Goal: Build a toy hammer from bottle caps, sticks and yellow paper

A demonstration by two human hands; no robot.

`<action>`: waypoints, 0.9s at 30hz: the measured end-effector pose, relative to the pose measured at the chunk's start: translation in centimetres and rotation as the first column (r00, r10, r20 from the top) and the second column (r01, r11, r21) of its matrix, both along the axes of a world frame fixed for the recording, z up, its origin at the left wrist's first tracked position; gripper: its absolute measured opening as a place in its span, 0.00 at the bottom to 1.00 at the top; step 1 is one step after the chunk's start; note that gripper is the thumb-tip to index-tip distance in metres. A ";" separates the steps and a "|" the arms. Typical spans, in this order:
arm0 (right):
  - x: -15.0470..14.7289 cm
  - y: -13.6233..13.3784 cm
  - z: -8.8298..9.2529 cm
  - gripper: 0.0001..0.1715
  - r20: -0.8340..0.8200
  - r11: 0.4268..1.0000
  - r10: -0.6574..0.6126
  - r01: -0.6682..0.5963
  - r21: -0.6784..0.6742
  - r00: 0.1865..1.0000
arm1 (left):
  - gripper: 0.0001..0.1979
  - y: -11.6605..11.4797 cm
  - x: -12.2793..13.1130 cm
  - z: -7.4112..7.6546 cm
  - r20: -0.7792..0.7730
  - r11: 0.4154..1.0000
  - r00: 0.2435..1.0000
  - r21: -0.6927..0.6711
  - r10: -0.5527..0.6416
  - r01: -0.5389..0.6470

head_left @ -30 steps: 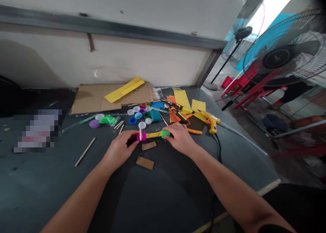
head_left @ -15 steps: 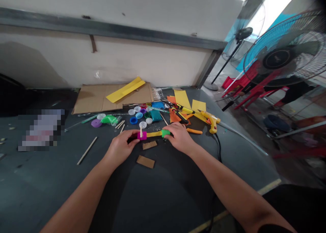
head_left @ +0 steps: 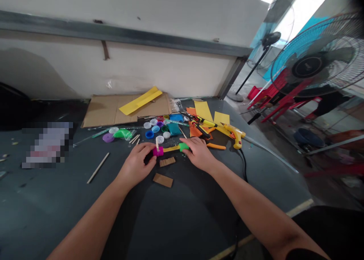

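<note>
A yellow strip (head_left: 171, 149) runs between a small magenta piece (head_left: 158, 151) and a small green piece (head_left: 183, 147), just above or on the dark tabletop. Upright from the magenta piece rises a short pale stick (head_left: 157, 143). My left hand (head_left: 137, 162) pinches the magenta piece between thumb and fingers. The green piece sits in the closed fingers of my right hand (head_left: 200, 152), which partly cover it. Two pieces of cardboard, one ridged (head_left: 167, 162) and one flat (head_left: 163, 180), lie on the table nearer me.
Bottle caps (head_left: 149, 134), a green soft lump (head_left: 124, 133) and short sticks (head_left: 134, 139) lie beyond my hands. A yellow glue gun (head_left: 236, 135) with a black cord rests at right, by pliers (head_left: 200, 125) and coloured paper. Cardboard (head_left: 106, 110) leans at the wall; a fan (head_left: 309, 65) stands right.
My left fingers have shifted slightly on the magenta piece, the thumb moving lower. The joined pieces have moved very slightly left and remain in both hands.
</note>
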State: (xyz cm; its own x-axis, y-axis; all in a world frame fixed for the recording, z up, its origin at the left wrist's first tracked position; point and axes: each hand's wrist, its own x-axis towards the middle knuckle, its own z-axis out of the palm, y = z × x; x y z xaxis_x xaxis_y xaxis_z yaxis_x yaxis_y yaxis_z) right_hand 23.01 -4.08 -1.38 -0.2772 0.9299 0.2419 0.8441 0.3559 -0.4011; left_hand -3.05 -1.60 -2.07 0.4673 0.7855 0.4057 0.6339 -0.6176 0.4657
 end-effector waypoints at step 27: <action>5.1 -0.1 5.7 0.16 -0.167 0.885 -0.326 0.362 0.292 0.931 | 0.23 1.1 -0.8 -1.6 0.049 0.973 0.985 -0.167 0.168 -0.158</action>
